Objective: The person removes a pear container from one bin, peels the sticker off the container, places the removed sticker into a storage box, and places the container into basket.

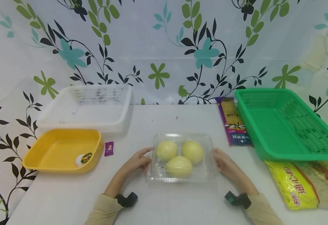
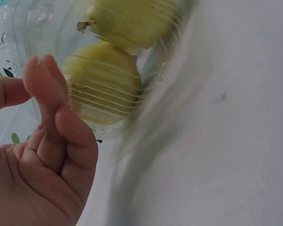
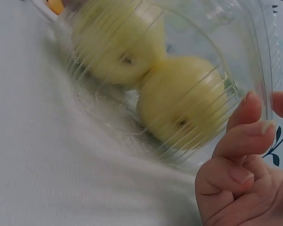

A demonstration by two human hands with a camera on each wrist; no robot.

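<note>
A clear plastic clamshell box (image 1: 209, 175) sits on the white table in the middle of the head view, lid down. Inside it are three round yellow-green pears (image 1: 179, 166), and one shows its stem in the left wrist view. My left hand (image 1: 136, 162) holds the box's left edge, its fingers (image 2: 78, 127) curled at the side wall. On the opposite side my right hand (image 1: 224, 162) pinches the rim between thumb and fingers (image 3: 245, 136). The ribbed wall (image 3: 179, 155) lies in front of the pears in the right wrist view.
On the left stand a white basket (image 1: 96, 117) and a yellow tray (image 1: 57, 134) holding a small round pack (image 1: 83, 159). A purple candy (image 1: 109, 148) lies beside it. On the right are a green basket (image 1: 276, 125), a pasta pack (image 1: 232, 122) and a yellow noodle bag (image 1: 293, 187).
</note>
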